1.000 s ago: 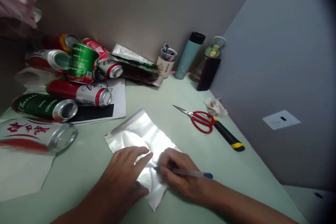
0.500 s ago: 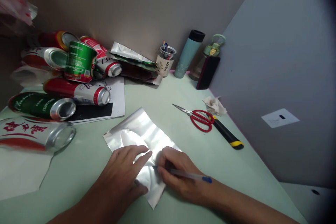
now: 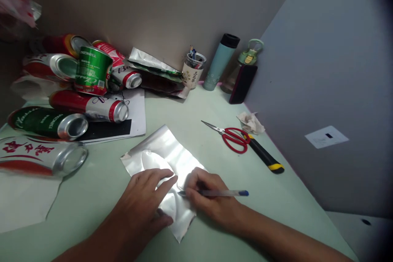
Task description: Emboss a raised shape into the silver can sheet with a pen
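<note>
**Both hands on foil sheet, pen tip at sheet**

Hidden/unclear: the near part of the silver sheet (image 3: 172, 159) lies under both hands, so its full outline cannot be made out. The pen (image 3: 215, 193) tip is partly masked by the fingers; whether it actually touches the sheet cannot be told. Both forearms are cut off at the lower frame edge.

Pose: the forearms enter from below and converge, the hands almost meeting over the sheet.

Left hand (image 3: 145, 200): palm down, fingers extended and loosely spread, pressed flat on the sheet. It grips nothing.

Right hand (image 3: 208, 200): fingers curled tight around the pen, held nearly level, blue cap end pointing away to the right, tip at the left index finger.

Surroundings: red scissors (image 3: 235, 139) and a black-yellow knife (image 3: 265, 156) lie beyond the right hand, well apart. Cans (image 3: 70, 102) are piled beyond the left hand.
</note>
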A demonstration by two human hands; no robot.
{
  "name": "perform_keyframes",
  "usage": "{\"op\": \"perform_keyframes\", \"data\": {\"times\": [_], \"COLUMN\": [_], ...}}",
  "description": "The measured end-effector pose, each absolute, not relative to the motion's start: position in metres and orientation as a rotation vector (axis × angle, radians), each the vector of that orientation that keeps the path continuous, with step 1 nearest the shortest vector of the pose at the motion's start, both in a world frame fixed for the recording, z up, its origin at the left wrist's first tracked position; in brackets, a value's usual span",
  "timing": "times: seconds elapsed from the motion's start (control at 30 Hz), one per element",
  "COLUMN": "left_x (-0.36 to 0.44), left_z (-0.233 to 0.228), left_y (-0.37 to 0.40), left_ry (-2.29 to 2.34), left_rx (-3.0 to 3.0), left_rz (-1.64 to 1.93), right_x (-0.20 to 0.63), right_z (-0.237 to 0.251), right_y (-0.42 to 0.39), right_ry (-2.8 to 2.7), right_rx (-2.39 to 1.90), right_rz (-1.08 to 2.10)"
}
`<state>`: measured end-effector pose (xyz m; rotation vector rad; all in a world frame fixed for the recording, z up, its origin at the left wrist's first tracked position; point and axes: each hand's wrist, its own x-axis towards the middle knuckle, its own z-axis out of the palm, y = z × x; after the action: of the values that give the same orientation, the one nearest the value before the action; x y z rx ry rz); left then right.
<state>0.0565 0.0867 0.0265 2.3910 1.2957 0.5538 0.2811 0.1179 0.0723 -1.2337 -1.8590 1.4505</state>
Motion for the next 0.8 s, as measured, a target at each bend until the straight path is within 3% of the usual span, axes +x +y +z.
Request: {"op": "perform_keyframes", "data": {"times": [0.8], "left_x": [0.0564], "left_z": [0.0252], "left_y": [0.0863], "left_ry": [1.312], "left_rx": [2.393], "left_rz": [0.550], "right_x": [0.2835], "right_z": [0.0754], "right_y": [0.1182], "right_ry": [-2.062], "right_rx": [-1.126], "right_rz": [1.348]}}
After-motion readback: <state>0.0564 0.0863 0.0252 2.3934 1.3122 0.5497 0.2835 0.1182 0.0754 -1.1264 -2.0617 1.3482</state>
